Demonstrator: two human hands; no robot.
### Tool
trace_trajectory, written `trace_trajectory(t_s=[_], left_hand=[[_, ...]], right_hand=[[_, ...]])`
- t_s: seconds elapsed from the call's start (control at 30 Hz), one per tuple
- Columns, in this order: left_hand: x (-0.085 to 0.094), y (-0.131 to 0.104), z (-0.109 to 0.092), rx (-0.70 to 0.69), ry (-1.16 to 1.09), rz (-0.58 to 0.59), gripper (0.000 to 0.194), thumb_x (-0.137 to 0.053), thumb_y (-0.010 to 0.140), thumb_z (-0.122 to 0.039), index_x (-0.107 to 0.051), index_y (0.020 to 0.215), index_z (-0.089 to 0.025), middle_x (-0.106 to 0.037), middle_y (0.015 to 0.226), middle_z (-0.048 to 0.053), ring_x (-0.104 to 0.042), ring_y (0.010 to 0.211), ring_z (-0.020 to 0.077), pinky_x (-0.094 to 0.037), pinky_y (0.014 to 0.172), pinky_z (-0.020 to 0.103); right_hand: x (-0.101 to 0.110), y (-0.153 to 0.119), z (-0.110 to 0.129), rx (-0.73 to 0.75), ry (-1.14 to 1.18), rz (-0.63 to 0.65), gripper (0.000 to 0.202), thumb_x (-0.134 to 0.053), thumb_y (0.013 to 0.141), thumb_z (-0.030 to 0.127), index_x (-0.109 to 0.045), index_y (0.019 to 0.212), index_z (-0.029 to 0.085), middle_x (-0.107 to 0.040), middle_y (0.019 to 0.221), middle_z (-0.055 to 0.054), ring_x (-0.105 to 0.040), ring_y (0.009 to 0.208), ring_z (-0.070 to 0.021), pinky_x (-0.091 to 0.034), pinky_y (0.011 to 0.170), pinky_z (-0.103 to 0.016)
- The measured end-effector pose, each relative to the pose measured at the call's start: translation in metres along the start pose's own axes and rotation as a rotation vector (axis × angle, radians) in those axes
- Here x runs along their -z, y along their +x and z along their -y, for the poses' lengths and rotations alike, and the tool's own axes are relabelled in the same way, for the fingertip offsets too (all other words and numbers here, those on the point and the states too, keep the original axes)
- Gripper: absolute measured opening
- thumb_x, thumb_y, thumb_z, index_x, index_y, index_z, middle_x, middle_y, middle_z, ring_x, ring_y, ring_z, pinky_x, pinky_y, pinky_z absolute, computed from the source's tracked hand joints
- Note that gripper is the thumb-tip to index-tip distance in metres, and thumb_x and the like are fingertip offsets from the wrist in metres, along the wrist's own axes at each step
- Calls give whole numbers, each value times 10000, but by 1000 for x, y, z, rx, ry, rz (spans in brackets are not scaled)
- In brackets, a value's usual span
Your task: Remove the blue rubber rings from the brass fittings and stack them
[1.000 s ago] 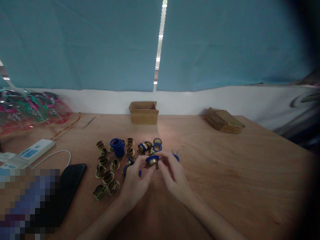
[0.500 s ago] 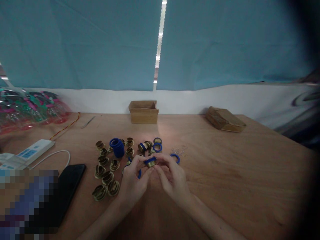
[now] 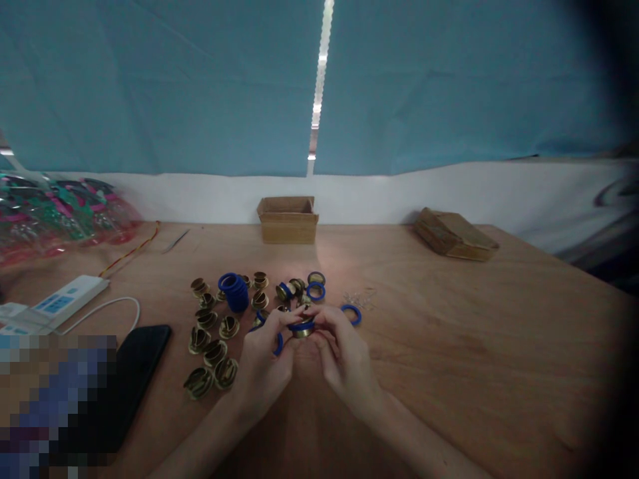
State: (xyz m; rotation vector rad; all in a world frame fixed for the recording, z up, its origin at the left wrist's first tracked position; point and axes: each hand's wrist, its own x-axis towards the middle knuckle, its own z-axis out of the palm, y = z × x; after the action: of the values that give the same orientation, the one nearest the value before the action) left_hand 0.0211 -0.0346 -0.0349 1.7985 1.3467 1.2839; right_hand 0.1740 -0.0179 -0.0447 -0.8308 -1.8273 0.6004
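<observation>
While between left hand (image 3: 263, 366) and right hand (image 3: 349, 362), brass piece (image 3: 302, 332) crosswise.

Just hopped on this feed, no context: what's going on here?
A person's left hand and right hand hold a brass-coloured part with a blue band around it, pinched between the fingers. Left of it, more brass-coloured pieces sit on the wooden table around a stack of blue rings. A loose blue ring lies to the right.
</observation>
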Motion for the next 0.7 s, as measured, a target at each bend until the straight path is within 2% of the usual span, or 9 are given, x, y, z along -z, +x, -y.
trace_trajectory(t_s=[0.1,0.23,0.33,0.5,0.7], left_hand=[[0,1,1,2,-15,4,267,-505,799,-63,-564,1004,-223,-688,1054,39,-662,952,166,-515,805,262],[0,1,-1,52,-4,1,184,-551,811,-123,-569,968,-217,-705,925,19,-669,785,148,-516,696,231],[0,0,-1,48,25,21,230,-546,801,-100,-565,996,-222,-704,916,10,-665,748,141,-508,660,219],[-1,1,2,-9,46,45,328,-512,796,-50,-552,1068,-229,-691,1000,21,-670,833,145,-523,725,230],[-3,2,5,-107,112,14,368,-473,849,-75,-512,1180,-233,-641,1204,41,-610,1112,165,-501,937,285]], right_hand=[[0,1,0,5,-1,-15,190,-447,889,116,-497,1031,232,-572,1069,-92,-571,1021,-223,-531,852,-400],[1,3,0,0,1,-12,241,-446,889,118,-477,1098,234,-565,1100,-102,-561,1033,-228,-516,859,-418],[3,4,-1,9,-39,17,225,-450,873,105,-451,1062,229,-556,1053,-98,-561,974,-222,-514,814,-401],[6,5,-4,39,-41,93,189,-429,868,83,-409,994,222,-511,1064,-98,-532,997,-214,-488,828,-378],[6,5,-6,44,-134,70,176,-451,871,101,-433,1001,219,-526,1021,-89,-533,959,-217,-474,816,-380]])
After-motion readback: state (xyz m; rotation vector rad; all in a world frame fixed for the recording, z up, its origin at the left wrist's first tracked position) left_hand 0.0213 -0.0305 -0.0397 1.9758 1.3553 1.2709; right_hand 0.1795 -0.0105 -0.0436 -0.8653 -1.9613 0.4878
